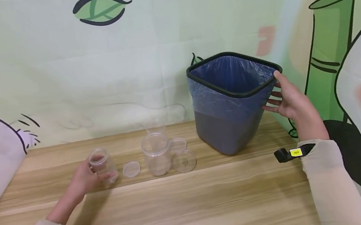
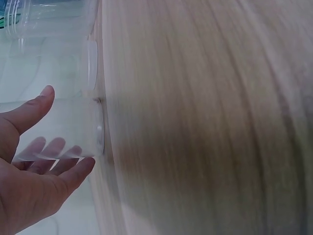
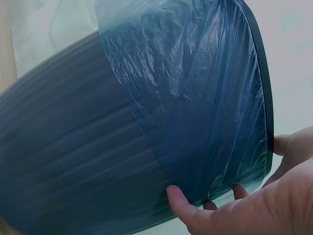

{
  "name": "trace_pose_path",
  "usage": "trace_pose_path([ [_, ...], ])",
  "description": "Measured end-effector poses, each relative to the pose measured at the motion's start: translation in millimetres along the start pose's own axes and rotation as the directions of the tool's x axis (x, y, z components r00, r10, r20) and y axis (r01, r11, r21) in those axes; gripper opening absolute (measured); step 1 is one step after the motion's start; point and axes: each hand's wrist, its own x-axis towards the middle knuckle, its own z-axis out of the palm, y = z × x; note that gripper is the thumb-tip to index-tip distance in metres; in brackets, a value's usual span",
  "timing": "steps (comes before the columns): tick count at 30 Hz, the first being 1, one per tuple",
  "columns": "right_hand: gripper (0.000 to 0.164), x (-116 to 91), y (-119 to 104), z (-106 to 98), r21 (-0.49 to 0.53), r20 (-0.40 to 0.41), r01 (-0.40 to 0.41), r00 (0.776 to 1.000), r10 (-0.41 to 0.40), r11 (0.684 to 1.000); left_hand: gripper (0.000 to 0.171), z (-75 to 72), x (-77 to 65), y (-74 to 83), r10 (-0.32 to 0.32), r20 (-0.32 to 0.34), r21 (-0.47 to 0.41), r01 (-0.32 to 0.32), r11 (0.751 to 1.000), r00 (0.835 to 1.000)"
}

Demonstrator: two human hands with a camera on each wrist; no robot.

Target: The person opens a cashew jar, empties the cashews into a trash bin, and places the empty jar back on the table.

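My left hand [image 1: 85, 177] holds a small clear plastic jar [image 1: 106, 163] by its sides on the table. The thumb lies across the near side, and the fingers show through from behind in the left wrist view. The jar's top is uncovered. On the right, my right hand [image 1: 291, 101] is at the rim of a dark grey trash bin [image 1: 222, 130]. Its thumb rests on the black rim, with the fingers spread against the outer side. A translucent blue bag [image 3: 176, 88] lines the bin and folds down over its outside.
To the right of the small jar lie a small round lid [image 1: 131, 169], a larger clear jar [image 1: 157, 159] and two more clear lids, including a large one [image 1: 184, 162]. Another clear jar [image 1: 156, 125] stands behind. A printed cloth backdrop [image 1: 112, 68] borders the wooden table [image 1: 191, 207].
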Motion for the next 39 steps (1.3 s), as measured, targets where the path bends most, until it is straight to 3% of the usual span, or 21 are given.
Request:
trace_pose_path([
  [6, 0.086, -0.8, 2.4, -1.1, -0.012, 0.009, -0.001, 1.0, 0.001, 1.0, 0.08, -1.8, 1.3, 0.7, -0.006, 0.007, 0.04, 0.006, 0.999, 1.0],
  [19, 0.07, -0.8, 0.9, -0.4, -0.051, -0.028, 0.06, 0.998, -0.061, 0.997, 0.074, 6.5, 11.3, 8.9, 0.054, 0.024, 0.015, -0.054, 0.998, 0.998],
  [27, 0.073, -0.4, 3.5, 1.1, -0.063, -0.016, 0.061, 0.998, -0.062, 0.996, 0.073, 8.8, 15.0, 8.4, 0.062, 0.027, 0.021, -0.063, 0.998, 0.998],
  [32, 0.063, -0.3, 5.5, 2.6, -0.078, -0.023, 0.069, 0.997, -0.071, 0.995, 0.073, 10.8, 13.8, 5.3, 0.052, 0.039, -0.005, -0.052, 0.999, 0.998],
  [39, 0.077, 0.6, 5.6, 6.9, -0.093, -0.038, 0.076, 0.996, -0.079, 0.993, 0.072, 12.3, 14.8, 1.8, 0.066, 0.043, -0.026, -0.065, 0.998, 0.997],
])
